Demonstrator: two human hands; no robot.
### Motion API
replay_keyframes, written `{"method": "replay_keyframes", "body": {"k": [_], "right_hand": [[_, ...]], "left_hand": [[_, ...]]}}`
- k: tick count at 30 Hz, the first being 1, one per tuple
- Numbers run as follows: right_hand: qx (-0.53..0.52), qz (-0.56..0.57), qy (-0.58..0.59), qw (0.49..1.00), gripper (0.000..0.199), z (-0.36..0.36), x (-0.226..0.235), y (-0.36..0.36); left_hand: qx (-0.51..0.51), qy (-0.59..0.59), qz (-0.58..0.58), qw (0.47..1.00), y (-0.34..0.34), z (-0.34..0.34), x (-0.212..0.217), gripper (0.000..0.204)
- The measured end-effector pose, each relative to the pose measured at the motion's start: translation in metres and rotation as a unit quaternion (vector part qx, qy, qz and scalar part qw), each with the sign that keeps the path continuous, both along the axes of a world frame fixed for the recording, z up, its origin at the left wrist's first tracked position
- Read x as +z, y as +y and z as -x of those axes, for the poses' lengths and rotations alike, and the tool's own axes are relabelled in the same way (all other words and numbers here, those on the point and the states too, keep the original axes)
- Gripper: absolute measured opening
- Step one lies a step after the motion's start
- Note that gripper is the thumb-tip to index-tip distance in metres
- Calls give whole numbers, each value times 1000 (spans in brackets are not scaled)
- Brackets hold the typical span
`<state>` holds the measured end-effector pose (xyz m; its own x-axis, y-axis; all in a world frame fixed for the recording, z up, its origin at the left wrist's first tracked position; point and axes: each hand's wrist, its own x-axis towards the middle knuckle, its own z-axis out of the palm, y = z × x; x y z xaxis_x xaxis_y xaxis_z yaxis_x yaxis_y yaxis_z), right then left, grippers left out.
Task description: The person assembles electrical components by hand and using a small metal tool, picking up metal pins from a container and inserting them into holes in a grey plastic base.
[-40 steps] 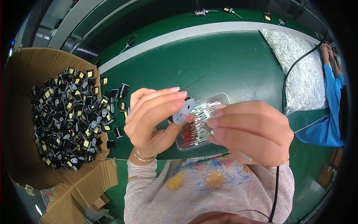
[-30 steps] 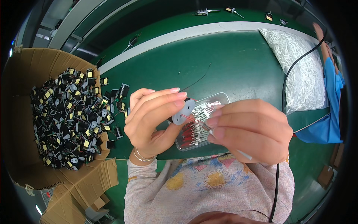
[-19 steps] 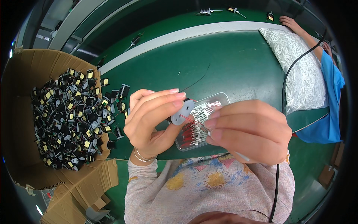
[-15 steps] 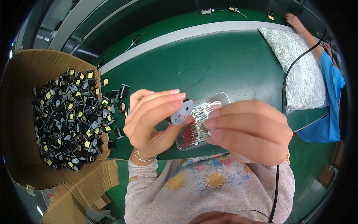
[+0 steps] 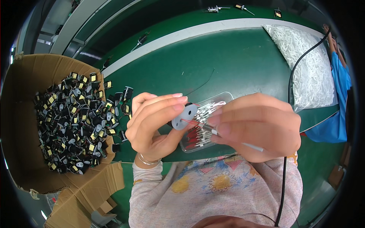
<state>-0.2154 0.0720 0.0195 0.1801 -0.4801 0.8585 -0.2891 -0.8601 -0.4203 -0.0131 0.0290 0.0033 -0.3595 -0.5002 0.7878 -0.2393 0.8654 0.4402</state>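
Observation:
My left hand (image 5: 157, 121) is closed around a small black part with a grey oval end plate (image 5: 184, 117), tilted to face right. Holes show in the plate, and thin red wires (image 5: 191, 122) come out of it. A dark thin wire (image 5: 205, 83) trails away behind the fingers. In my right hand (image 5: 258, 127), which is blurred, a slim metal-tipped tool like tweezers (image 5: 209, 129) is pinched, its tip at the red wires. Under both hands sits a clear plastic tray (image 5: 227, 95) with many white and red slender pieces, partly hidden.
At left stands a cardboard box (image 5: 23, 91) heaped with similar black parts (image 5: 72, 125); several spill onto the green table (image 5: 152, 68). A clear bag of small white tubes (image 5: 308, 64) lies at right, beside a black cable (image 5: 291, 83). A co-worker's arm and blue garment (image 5: 338, 76) show beyond.
My right hand has shifted slightly, and more of the tool shows, its far end now visible below the fingers. The co-worker's hand has drawn back toward the right edge.

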Motion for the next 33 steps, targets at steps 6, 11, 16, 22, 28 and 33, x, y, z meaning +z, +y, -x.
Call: {"method": "replay_keyframes", "body": {"k": [6,11,16,22,28,33], "right_hand": [[-3,3,-24,1000,30,-2,-2,0],[-68,21,-38,997,29,-14,-3,5],[-41,-2,-5,999,28,-4,-3,4],[-52,0,-29,998,31,-7,-3,4],[-72,73,18,995,21,-7,-2,4],[-87,73,8,994,19,-12,0,6]], "left_hand": [[-5,3,4,1000,2,-1,-1,40],[-3,0,4,1000,1,-3,-1,42],[1,3,13,1000,1,-2,-2,40],[-2,-3,15,1000,1,-1,-1,38],[11,-4,26,1000,1,-2,-2,39],[-1,7,18,1000,-1,-1,-2,38]]}}
